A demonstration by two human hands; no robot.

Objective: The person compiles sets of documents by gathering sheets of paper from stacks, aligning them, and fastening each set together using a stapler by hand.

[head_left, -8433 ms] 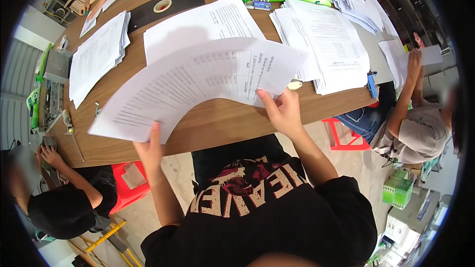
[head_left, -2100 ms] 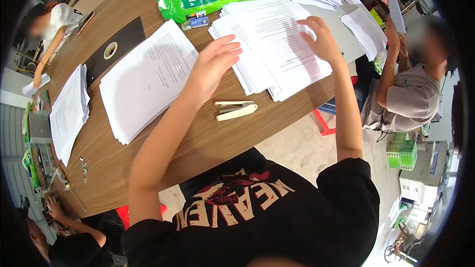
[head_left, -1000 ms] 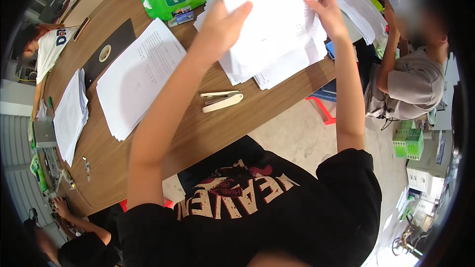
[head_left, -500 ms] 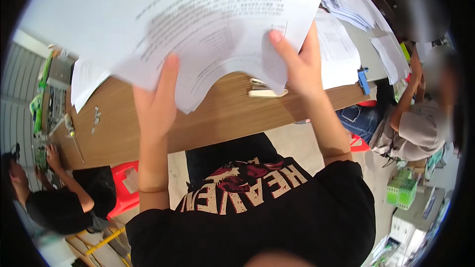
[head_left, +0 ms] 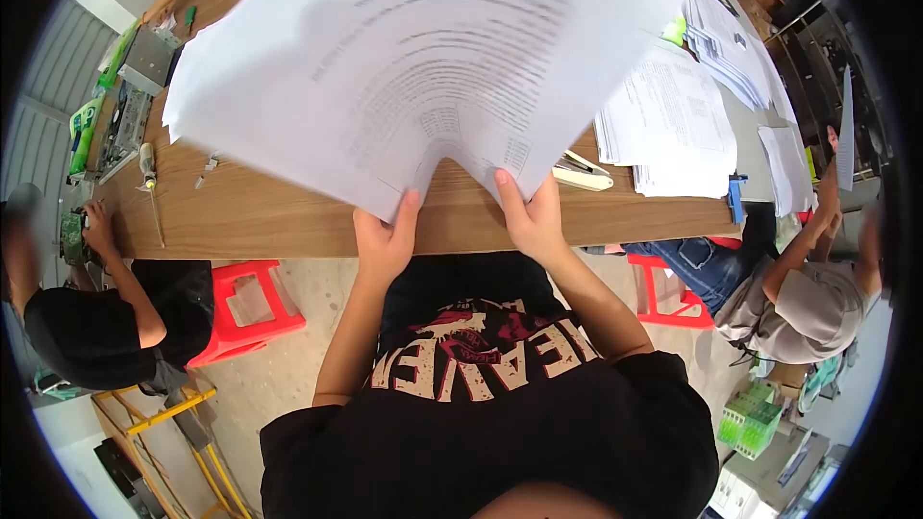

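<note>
A large printed paper [head_left: 423, 58], possibly more than one sheet, bows upward between my hands over the wooden table [head_left: 288, 221]. My left hand [head_left: 387, 235] pinches its lower edge near the middle, thumb on top. Just to the right, my right hand [head_left: 531, 219] grips the same edge with its thumb on the printed side. A cream stapler [head_left: 585, 173] lies beyond my right hand, partly covered by the paper. Printed stacks [head_left: 673, 125] lie to its right. What is beneath the raised paper is mostly hidden.
A screwdriver [head_left: 148, 168] and small metal parts [head_left: 206, 171] lie at the left. A blue clip-like object [head_left: 736, 198] sits at the table's right edge. Co-workers sit on both sides, one holding a sheet [head_left: 845, 135]. Red stools [head_left: 252, 308] stand below the table.
Both hands have come down toward the table's near edge and closer together, still gripping paper. The paper now bows more sharply. Earlier, both hands were open above the right stack, then lifted paper from it.
</note>
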